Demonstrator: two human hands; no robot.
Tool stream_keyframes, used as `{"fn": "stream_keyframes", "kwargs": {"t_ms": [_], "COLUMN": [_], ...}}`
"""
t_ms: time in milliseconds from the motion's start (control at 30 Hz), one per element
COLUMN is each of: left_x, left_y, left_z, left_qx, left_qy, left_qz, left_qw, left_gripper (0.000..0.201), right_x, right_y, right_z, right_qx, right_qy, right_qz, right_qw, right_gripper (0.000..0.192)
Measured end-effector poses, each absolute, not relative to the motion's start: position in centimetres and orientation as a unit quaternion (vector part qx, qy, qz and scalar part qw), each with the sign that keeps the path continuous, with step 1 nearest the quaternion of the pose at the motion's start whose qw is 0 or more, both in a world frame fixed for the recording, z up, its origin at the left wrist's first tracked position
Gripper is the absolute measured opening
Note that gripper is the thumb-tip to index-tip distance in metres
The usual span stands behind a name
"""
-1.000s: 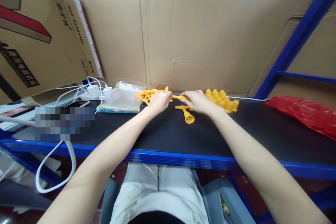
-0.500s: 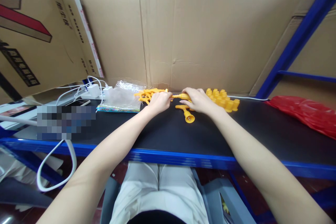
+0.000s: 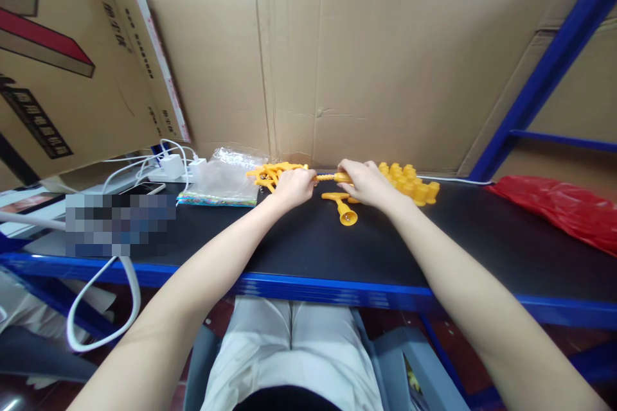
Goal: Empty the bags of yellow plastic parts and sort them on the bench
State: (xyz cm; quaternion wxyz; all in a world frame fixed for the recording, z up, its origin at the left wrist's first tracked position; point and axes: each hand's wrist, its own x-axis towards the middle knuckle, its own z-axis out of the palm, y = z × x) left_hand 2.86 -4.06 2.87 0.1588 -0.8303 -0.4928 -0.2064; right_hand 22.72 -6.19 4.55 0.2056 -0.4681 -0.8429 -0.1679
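My left hand (image 3: 296, 186) is closed on one end of a yellow plastic piece with a ridged rod (image 3: 326, 177). The other end, a yellow cap-like part (image 3: 342, 177), sits in my closed right hand (image 3: 361, 181). The rod lies level between the two hands. Just below on the table is a yellow T-handled piece with a flared cup (image 3: 347, 213), its opening facing me. Left of my left hand lies a pile of yellow handle pieces (image 3: 270, 173). Several yellow cup-shaped parts (image 3: 409, 183) stand beyond my right hand. My fingers partly hide the held piece.
Clear plastic bags (image 3: 226, 176) lie left of the pile. White chargers and cables (image 3: 173, 164) and a phone (image 3: 144, 189) are farther left. A red plastic bag (image 3: 554, 209) lies at the right. Cardboard (image 3: 385, 64) walls the back; a blue edge (image 3: 332, 288) runs along the front.
My right hand has shifted very slightly, and a bit more of the rod shows between the hands. The left hand and the loose yellow pieces look almost the same.
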Motion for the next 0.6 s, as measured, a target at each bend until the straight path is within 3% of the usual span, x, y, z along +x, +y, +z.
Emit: {"fn": "stream_keyframes", "kwargs": {"t_ms": [600], "left_x": [2.17], "left_y": [-2.99], "left_z": [3.05], "left_qx": [-0.802], "left_qy": [-0.542], "left_qz": [-0.211], "left_qw": [0.138], "left_gripper": [0.028], "right_x": [23.37], "right_y": [-5.66], "right_z": [4.51], "right_qx": [-0.493], "right_qy": [-0.820], "right_qz": [-0.213], "right_qw": [0.199], "right_gripper": [0.021]}}
